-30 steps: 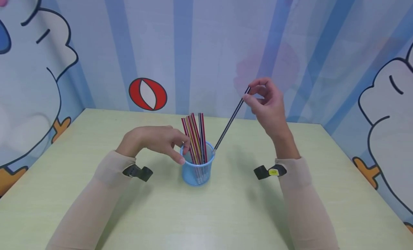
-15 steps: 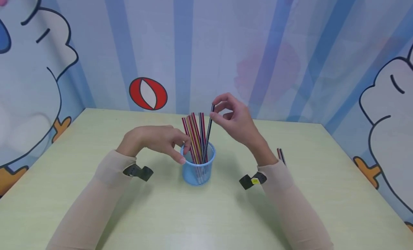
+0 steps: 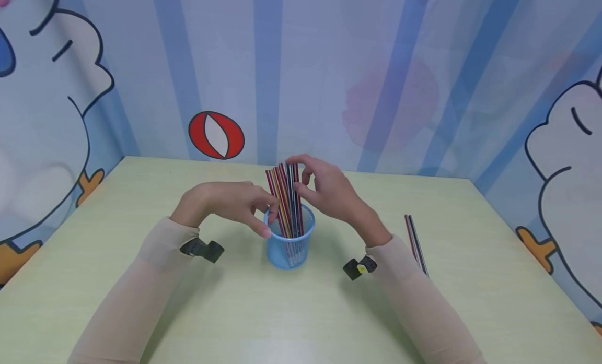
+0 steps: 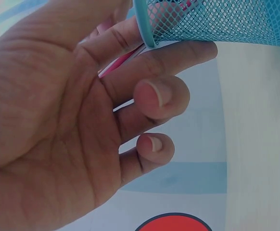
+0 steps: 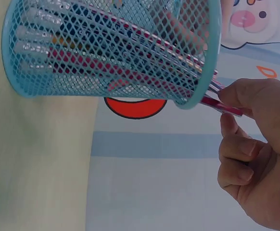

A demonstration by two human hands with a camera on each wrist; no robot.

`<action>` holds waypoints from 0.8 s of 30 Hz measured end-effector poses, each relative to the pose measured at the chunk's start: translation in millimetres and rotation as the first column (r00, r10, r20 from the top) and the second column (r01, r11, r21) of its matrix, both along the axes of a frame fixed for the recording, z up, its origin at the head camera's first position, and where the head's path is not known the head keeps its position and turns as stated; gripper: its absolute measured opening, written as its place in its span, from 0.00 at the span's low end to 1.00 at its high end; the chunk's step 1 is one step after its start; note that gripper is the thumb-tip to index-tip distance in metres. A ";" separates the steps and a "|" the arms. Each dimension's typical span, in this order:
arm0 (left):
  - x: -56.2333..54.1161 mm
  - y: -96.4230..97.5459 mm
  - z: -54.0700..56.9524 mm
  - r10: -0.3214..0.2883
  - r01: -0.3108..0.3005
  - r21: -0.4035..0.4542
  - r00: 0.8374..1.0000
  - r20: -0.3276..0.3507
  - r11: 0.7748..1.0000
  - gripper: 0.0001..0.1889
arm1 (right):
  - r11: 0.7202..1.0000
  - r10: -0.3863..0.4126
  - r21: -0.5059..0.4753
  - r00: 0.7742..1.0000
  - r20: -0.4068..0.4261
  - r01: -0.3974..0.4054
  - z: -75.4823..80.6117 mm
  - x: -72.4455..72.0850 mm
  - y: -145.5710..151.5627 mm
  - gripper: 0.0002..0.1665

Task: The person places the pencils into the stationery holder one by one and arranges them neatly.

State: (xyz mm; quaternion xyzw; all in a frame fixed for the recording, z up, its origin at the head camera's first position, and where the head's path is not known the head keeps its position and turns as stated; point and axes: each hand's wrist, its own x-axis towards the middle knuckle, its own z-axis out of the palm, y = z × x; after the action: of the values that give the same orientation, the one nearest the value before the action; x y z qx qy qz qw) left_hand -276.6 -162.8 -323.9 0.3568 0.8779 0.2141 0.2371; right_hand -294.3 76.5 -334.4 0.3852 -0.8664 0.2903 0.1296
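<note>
A light-blue mesh pen cup (image 3: 288, 254) stands upright on the table, holding a bunch of slim striped pencils (image 3: 284, 204) in red, yellow and black. My left hand (image 3: 230, 203) grips the cup's rim, the index finger reaching inside and the thumb at the outer edge. In the left wrist view, mesh and rim overlap some of the left fingers (image 4: 130, 72). My right hand (image 3: 329, 189) pinches at the upper pencil ends on the right of the bunch. Clear caps (image 5: 34, 48) show through the mesh at the cup's bottom in the right wrist view.
Two more pencils (image 3: 415, 244), one red and one black, lie on the table (image 3: 301, 322) to the right, partly behind the right sleeve (image 3: 414, 291). A striped cartoon backdrop (image 3: 320, 66) rises behind the table.
My right hand has moved left and down, bringing a black pencil from the cup's right rim into the bunch. The two lying pencils have come into view. My left hand stays in place.
</note>
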 end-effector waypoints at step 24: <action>1.1 -0.6 1.1 -0.005 0.005 -0.013 1.000 -0.004 1.000 0.15 | 0.979 -0.200 0.113 0.908 0.369 0.170 33.3 -27.4 127.3 0.22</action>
State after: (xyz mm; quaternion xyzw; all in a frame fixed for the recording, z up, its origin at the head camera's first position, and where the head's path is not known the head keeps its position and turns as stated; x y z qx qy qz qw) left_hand -275.5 -163.4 -322.8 0.3580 0.8789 0.2069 0.2380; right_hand -321.8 203.8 -301.1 0.2428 -0.9183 0.3114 -0.0281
